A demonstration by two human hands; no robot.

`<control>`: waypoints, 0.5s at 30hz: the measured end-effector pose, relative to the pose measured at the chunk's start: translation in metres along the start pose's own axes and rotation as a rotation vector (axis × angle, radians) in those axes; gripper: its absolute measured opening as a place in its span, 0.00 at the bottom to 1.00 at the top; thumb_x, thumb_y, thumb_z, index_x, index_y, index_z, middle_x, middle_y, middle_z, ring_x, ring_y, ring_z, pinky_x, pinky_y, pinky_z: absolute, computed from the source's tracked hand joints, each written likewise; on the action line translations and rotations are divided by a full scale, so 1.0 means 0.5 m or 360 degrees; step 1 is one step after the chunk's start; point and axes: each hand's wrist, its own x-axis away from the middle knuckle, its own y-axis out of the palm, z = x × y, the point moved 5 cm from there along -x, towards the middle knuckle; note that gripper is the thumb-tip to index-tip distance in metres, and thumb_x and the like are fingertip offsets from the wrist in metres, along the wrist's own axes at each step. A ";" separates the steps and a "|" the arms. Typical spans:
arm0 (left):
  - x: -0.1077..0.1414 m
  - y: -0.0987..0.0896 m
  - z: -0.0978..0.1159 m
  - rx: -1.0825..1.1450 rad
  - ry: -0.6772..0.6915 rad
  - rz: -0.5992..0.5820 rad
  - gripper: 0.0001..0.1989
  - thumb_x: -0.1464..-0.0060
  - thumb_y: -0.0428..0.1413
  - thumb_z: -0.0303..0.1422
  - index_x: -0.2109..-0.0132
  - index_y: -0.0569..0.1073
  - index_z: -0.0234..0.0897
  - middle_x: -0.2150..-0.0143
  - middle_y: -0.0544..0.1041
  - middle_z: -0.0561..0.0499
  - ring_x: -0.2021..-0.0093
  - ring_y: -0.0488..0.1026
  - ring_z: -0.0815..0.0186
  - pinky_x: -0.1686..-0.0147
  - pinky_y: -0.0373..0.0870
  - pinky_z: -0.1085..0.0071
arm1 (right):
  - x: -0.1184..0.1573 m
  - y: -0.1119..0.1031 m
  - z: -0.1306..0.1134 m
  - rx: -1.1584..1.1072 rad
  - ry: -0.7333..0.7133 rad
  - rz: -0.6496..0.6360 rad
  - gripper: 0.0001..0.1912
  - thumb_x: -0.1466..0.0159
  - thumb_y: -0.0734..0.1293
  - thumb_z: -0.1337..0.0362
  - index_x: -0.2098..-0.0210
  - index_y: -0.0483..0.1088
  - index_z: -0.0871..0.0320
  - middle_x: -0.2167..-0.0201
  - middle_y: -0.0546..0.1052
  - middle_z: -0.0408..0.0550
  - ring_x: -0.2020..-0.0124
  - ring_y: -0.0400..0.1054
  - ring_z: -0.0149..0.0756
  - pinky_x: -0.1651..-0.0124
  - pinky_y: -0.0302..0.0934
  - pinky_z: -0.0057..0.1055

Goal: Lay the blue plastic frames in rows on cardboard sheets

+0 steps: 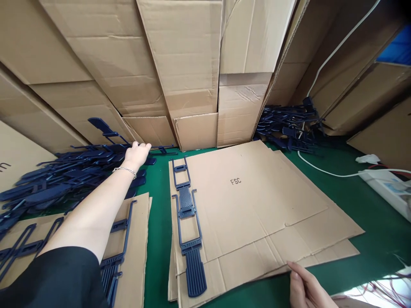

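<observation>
My left hand [137, 155] reaches to the right end of a pile of dark blue plastic parts [73, 177]; its fingers are curled on a part there, mostly hidden by the hand. At the lower right, my right hand [306, 286] has its fingers pressed together at the front edge of a stacked cardboard sheet [244, 205] marked FSC. Two blue parts lie end to end along the sheet's left side, the upper one [183, 184] and the lower one [191, 248].
Another cardboard sheet [136, 256] with several blue parts lies at the lower left. Cardboard boxes [192, 64] wall the back of the green table [157, 239]. A second pile of blue parts [285, 126], a white cable [334, 174] and a power strip [390, 188] are on the right.
</observation>
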 end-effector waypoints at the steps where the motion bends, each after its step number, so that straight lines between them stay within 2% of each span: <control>1: 0.005 -0.004 0.000 -0.0007 0.0019 0.0014 0.22 0.45 0.34 0.22 0.48 0.64 0.32 0.52 0.68 0.34 0.49 0.58 0.46 0.63 0.68 0.54 | -0.004 0.002 0.000 0.0018 -0.0019 -0.0040 0.11 0.37 0.60 0.61 0.70 0.71 0.59 0.75 0.76 0.48 0.76 0.70 0.33 0.71 0.62 0.28; 4: 0.020 -0.020 -0.005 -0.0031 0.0076 0.0065 0.20 0.43 0.34 0.23 0.48 0.63 0.30 0.53 0.68 0.34 0.50 0.59 0.47 0.62 0.68 0.55 | -0.016 0.009 0.000 0.0052 -0.0127 -0.0161 0.15 0.36 0.58 0.58 0.70 0.72 0.58 0.75 0.77 0.46 0.76 0.71 0.33 0.75 0.62 0.26; 7: 0.033 -0.040 -0.018 -0.0048 0.0120 0.0128 0.18 0.42 0.34 0.24 0.49 0.62 0.29 0.52 0.67 0.35 0.49 0.60 0.50 0.58 0.67 0.57 | -0.025 0.009 -0.003 0.0051 -0.0227 -0.0165 0.15 0.36 0.58 0.59 0.71 0.73 0.58 0.76 0.77 0.45 0.77 0.71 0.31 0.76 0.62 0.23; 11: 0.049 -0.069 -0.036 -0.0030 0.0167 0.0190 0.14 0.41 0.38 0.26 0.52 0.63 0.31 0.50 0.67 0.39 0.50 0.62 0.57 0.52 0.65 0.62 | -0.032 0.008 -0.008 0.0051 -0.0225 -0.0168 0.17 0.36 0.57 0.59 0.72 0.73 0.59 0.76 0.77 0.46 0.77 0.72 0.32 0.75 0.63 0.23; 15: 0.069 -0.099 -0.053 0.0017 0.0136 0.0225 0.11 0.41 0.40 0.28 0.53 0.64 0.33 0.51 0.68 0.41 0.51 0.65 0.58 0.53 0.65 0.64 | -0.034 0.012 -0.010 0.0031 -0.0198 -0.0248 0.18 0.36 0.56 0.58 0.71 0.74 0.59 0.75 0.78 0.47 0.75 0.72 0.33 0.73 0.64 0.23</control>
